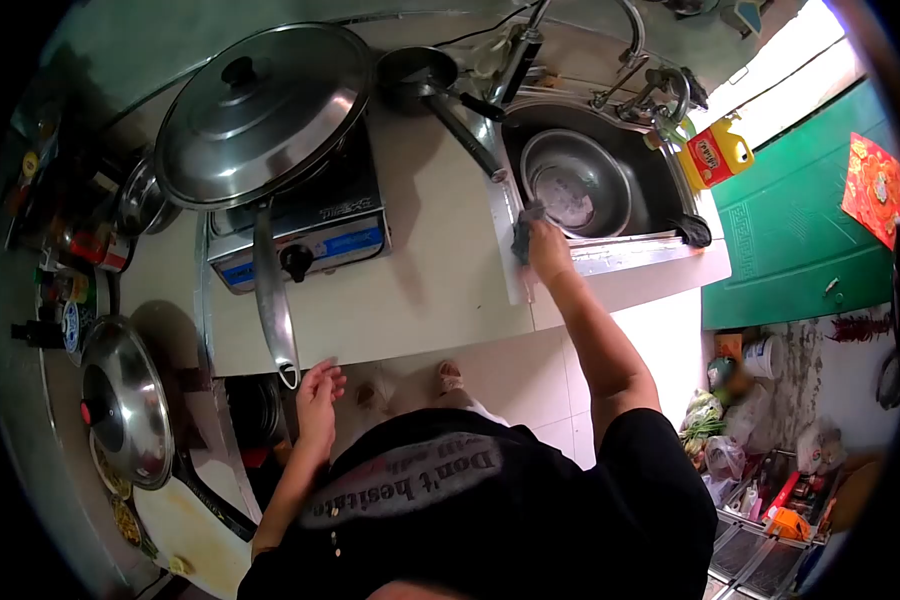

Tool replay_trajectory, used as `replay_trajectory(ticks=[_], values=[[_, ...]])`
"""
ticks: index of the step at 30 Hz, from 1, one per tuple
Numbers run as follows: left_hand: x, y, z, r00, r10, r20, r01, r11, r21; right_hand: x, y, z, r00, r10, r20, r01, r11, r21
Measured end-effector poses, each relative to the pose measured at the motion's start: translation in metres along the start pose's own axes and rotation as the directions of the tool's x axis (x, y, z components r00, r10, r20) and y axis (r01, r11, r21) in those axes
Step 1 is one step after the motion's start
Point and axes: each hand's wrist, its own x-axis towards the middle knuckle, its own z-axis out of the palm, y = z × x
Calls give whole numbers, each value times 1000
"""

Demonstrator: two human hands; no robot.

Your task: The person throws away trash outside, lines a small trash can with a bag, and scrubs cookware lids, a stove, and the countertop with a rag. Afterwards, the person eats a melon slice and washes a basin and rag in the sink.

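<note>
My right hand (548,250) is closed on a dark grey rag (526,228), pressed to the front left rim of the sink (610,262). Just beyond it, a round metal basin (610,180) sits inside the sink with a little water in it. My left hand (318,392) hangs at the counter's front edge, fingers loosely apart, with nothing in it. Close above that hand is the end of the long metal handle (273,300) of a lidded wok (280,110), which stands on a gas stove (310,245).
A small dark saucepan (417,72) and a black-handled tool (465,135) lie left of the sink. A yellow jug (715,155) stands at its right. Another lidded pan (130,400) is at the left. A green door (800,220) and bagged vegetables (705,415) are at the right.
</note>
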Motion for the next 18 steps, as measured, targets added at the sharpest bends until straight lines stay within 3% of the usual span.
replay_trajectory(ticks=[1, 3, 5, 7, 9, 11, 12, 13, 14, 15, 16, 17, 18], values=[[0, 0, 1, 1000, -4, 0, 4, 1000, 6, 3, -8, -14, 983, -66, -171, 74, 996, 43], [-3, -2, 2, 1000, 4, -6, -4, 1000, 21, 0, -36, -16, 953, -198, -229, 233, 962, 141], [-2, -3, 3, 998, -1, -55, 0, 1000, -19, -37, -78, -10, 896, -442, -42, 444, 885, 142], [-4, -1, 5, 998, -11, -58, 10, 1000, -16, -81, -104, 7, 716, -631, 298, 635, 766, 97], [-5, 3, 7, 997, -26, -72, 24, 999, -26, -113, -95, 6, 647, -749, 143, 750, 659, 55], [-11, 9, 5, 997, 46, -61, -42, 996, 73, -99, -41, 34, 833, -552, 17, 534, 813, 230], [-17, 12, 6, 995, 81, -63, -74, 991, 111, -80, -37, 14, 967, -77, 243, -54, 868, 494], [-19, 1, 1, 982, 176, -71, -163, 973, 161, -60, -3, 28, 967, -210, -146, 236, 952, 194], [-21, -4, -6, 978, 206, -18, -197, 954, 227, -51, -17, -9, 991, -88, 99, 36, 899, 436], [-27, -6, -8, 976, 214, -32, -204, 960, 190, -41, -31, -46, 940, 42, 338, -237, 792, 563], [-35, -2, -12, 973, 231, 5, -227, 950, 214, -32, -10, -18, 981, -129, 143, -54, 526, 849], [-49, 17, -9, 962, 271, -44, -257, 946, 197, -39, -25, -17, 974, 49, 221, -219, 451, 865], [-63, 38, -15, 937, 340, -80, -302, 903, 306, -45, -37, -17, 945, -47, 325, -284, 378, 881]])
